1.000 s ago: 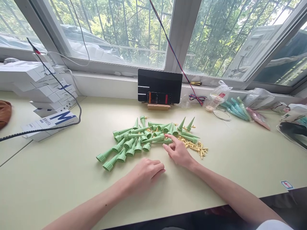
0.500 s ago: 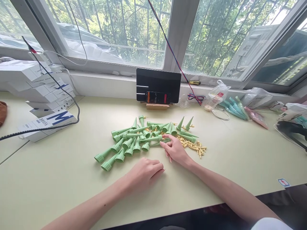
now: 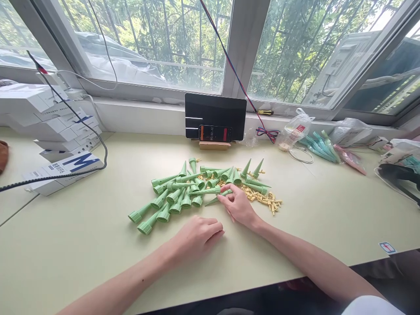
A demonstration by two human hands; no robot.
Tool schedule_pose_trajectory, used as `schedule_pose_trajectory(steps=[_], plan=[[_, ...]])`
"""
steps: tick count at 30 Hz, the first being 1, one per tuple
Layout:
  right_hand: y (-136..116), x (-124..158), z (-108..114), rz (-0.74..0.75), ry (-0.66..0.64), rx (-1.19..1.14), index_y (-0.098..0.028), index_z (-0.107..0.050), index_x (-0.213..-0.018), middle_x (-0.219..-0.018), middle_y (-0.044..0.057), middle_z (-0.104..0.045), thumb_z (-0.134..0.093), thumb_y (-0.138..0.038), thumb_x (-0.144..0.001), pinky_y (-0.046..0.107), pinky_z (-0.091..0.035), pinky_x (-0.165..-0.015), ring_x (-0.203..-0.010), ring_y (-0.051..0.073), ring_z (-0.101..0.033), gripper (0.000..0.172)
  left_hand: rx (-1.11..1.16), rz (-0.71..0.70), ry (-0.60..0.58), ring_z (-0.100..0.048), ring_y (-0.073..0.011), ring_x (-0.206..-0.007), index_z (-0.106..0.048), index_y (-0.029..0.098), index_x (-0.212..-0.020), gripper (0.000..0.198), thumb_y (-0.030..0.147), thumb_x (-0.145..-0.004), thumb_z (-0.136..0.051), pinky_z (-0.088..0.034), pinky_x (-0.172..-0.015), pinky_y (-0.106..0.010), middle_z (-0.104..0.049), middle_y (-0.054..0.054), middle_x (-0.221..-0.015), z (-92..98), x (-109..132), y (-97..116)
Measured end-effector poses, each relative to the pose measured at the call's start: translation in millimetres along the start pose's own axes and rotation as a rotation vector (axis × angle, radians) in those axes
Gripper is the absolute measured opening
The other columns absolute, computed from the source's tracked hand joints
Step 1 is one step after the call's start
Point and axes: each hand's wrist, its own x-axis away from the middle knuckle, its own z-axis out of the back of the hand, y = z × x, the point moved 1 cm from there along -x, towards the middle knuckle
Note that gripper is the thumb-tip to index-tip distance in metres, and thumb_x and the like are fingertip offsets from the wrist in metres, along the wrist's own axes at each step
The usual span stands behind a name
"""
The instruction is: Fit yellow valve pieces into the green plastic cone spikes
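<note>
A heap of green plastic cone spikes (image 3: 183, 190) lies on the pale table (image 3: 82, 245), with small yellow plastic pieces (image 3: 265, 200) scattered at its right side. My right hand (image 3: 238, 205) is at the heap's near right edge, thumb and fingers pinched on the wide end of one green spike (image 3: 215, 200) that points left. My left hand (image 3: 198, 234) rests on the table just in front of the heap, fingers curled under, with nothing seen in it.
A black tablet (image 3: 215, 114) with a phone (image 3: 215, 133) leaning on it stands at the window sill. White boxes (image 3: 55, 131) and a black cable (image 3: 82, 170) lie at the left. Plastic bags with teal spikes (image 3: 320, 146) sit at the right.
My right hand has closed from spread fingers to a pinch on a green spike and drawn slightly toward me. My left hand has stayed in place.
</note>
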Motion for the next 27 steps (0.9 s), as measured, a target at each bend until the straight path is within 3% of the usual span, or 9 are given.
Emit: schedule_pose_trajectory(steps=[6, 10, 13, 16, 18, 20, 22, 27], plan=[[1, 1, -2, 0.088, 0.080, 0.081, -0.022, -0.051, -0.095, -0.046, -0.010, -0.041, -0.053, -0.050, -0.092, 0.022, -0.023, -0.035, -0.033, 0.009, -0.034, 0.029, -0.048, 0.028, -0.038, -0.047, -0.0103, -0.050, -0.053, 0.017, -0.067, 0.032, 0.017, -0.098, -0.043, -0.023, -0.051, -0.028, -0.056, 0.001, -0.062, 2.6, -1, 2], [3, 2, 1, 0.178, 0.137, 0.108, -0.021, -0.051, -0.094, -0.048, -0.009, -0.037, -0.051, -0.050, -0.094, 0.023, -0.021, -0.041, -0.039, 0.009, -0.031, 0.029, 0.021, 0.120, 0.073, -0.048, -0.0099, -0.050, -0.059, 0.017, -0.073, 0.030, 0.017, -0.098, -0.041, -0.029, -0.052, -0.026, -0.057, 0.001, -0.060, 5.4, -3, 1], [5, 5, 4, 0.244, 0.185, 0.134, -0.022, -0.051, -0.095, -0.050, -0.009, -0.036, -0.050, -0.049, -0.095, 0.023, -0.022, -0.043, -0.041, 0.010, -0.032, 0.027, 0.122, 0.268, 0.212, -0.049, -0.0096, -0.050, -0.062, 0.018, -0.102, 0.018, 0.023, -0.098, -0.045, -0.037, -0.055, -0.023, -0.059, 0.003, -0.062, 6.5, -4, -2], [5, 9, 4, 0.326, 0.219, 0.212, -0.022, -0.051, -0.095, -0.050, -0.009, -0.034, -0.048, -0.047, -0.096, 0.023, -0.025, -0.044, -0.042, 0.010, -0.032, 0.025, 0.247, 0.403, 0.297, -0.045, -0.0081, -0.045, -0.045, 0.022, -0.133, 0.036, 0.030, -0.098, -0.046, -0.039, -0.052, -0.020, -0.062, 0.005, -0.068, 8.1, -5, -4], [6, 13, 2, 0.400, 0.207, 0.284, -0.023, -0.052, -0.095, -0.050, -0.009, -0.033, -0.045, -0.046, -0.097, 0.023, -0.027, -0.045, -0.042, 0.010, -0.031, 0.024, 0.348, 0.455, 0.321, -0.046, -0.0075, -0.044, -0.033, 0.023, -0.143, 0.048, 0.034, -0.098, -0.046, -0.041, -0.050, -0.020, -0.067, 0.003, -0.078, 10.3, -5, -3], [6, 16, -1, 0.482, 0.155, 0.356, -0.023, -0.053, -0.095, -0.050, -0.009, -0.033, -0.043, -0.043, -0.099, 0.023, -0.028, -0.046, -0.043, 0.010, -0.030, 0.022, 0.434, 0.478, 0.335, -0.049, -0.0074, -0.044, -0.032, 0.022, -0.145, 0.050, 0.037, -0.099, -0.045, -0.044, -0.049, -0.021, -0.070, -0.002, -0.090, 13.4, -7, -2], [7, 19, -3, 0.571, 0.083, 0.416, -0.023, -0.054, -0.095, -0.050, -0.009, -0.034, -0.042, -0.038, -0.100, 0.023, -0.028, -0.046, -0.043, 0.010, -0.029, 0.020, 0.477, 0.481, 0.340, -0.052, -0.0077, -0.045, -0.041, 0.020, -0.139, 0.045, 0.039, -0.099, -0.042, -0.045, -0.049, -0.021, -0.070, -0.005, -0.093, 16.5, -8, 0], [7, 23, -3, 0.734, -0.011, 0.503, -0.021, -0.059, -0.096, -0.052, -0.007, -0.045, -0.044, -0.029, -0.100, 0.023, -0.029, -0.048, -0.044, 0.009, -0.034, 0.017, 0.531, 0.488, 0.338, -0.052, -0.0085, -0.045, -0.052, 0.017, -0.127, 0.038, 0.042, -0.100, -0.041, -0.044, -0.048, -0.021, -0.063, 0.001, -0.071, 21.0, -9, 2]])
